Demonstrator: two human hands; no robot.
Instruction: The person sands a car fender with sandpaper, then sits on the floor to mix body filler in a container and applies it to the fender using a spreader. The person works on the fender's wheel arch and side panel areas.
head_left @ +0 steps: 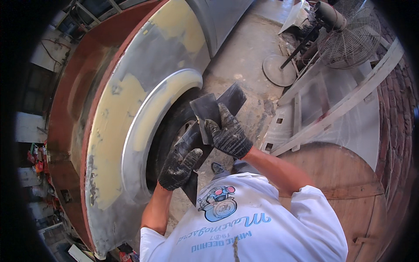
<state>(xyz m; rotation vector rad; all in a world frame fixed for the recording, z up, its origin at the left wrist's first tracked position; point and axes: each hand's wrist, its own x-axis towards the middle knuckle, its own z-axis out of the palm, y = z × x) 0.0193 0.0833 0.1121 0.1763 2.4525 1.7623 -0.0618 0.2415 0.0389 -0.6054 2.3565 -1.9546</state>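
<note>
1. Both your hands, the right hand [230,137] and the left hand [176,169], are wearing dark gloves and working just right of the wheel arch [146,124]. The gloves are probably saving your fingers from hard edges.
2. Your right hand is pinching a small dark plate [203,109] just right of the wheel arch. Your thumb is lying across its flat face, likely so it is not slipping. One finger is pointing toward a dark plate end [234,98], which is sticking out farther right of the wheel arch.
3. Your left hand is curling around a lower dark plate [190,188], beside the bottom part of the wheel arch. Your thumb is resting up top, maybe for a steady hold. I cannot tell if this plate and that far end are making one piece.
4. Yellow patches [111,170] are covering parts of the gray car panel [161,52] around the wheel arch.
5. A fan [349,37] is standing well right of the wheel arch, perhaps there for moving air.
</note>
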